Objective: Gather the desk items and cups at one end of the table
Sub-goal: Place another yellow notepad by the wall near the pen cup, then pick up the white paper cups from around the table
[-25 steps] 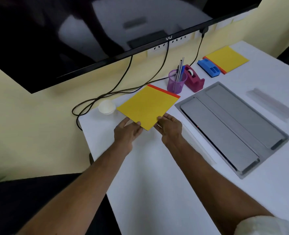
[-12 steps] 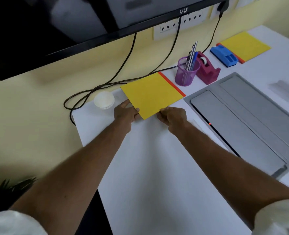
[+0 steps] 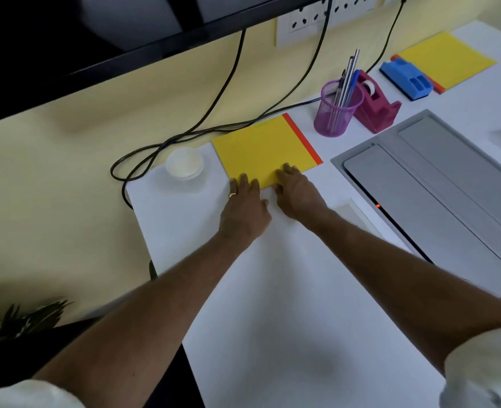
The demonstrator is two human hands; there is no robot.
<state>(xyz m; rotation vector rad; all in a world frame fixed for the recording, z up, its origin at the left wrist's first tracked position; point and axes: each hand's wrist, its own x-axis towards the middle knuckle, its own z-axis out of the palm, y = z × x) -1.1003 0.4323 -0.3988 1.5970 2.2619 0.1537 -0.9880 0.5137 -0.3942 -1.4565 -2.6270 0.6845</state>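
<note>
A yellow notepad [image 3: 261,145] with an orange spine lies flat at the table's far left corner, close to the wall. My left hand [image 3: 245,207] and my right hand [image 3: 298,192] sit side by side at its near edge, with the fingers lying on the pad. A stack of white cups [image 3: 184,164] stands just left of the pad. To its right stand a purple mesh pen holder [image 3: 336,113] and a magenta tape dispenser [image 3: 376,104]. Farther right lie a blue stapler [image 3: 405,79] and a second yellow notepad [image 3: 446,58].
A grey cable-tray panel [image 3: 437,184] is set into the white table [image 3: 273,319] on the right. Black cables [image 3: 184,136] hang from wall sockets and loop off the table's left corner. A dark screen fills the top left. A plant [image 3: 16,319] is at the lower left.
Both hands have pushed the yellow notepad farther toward the wall and turned it square beside the cups. My hands have come closer together at its near edge.
</note>
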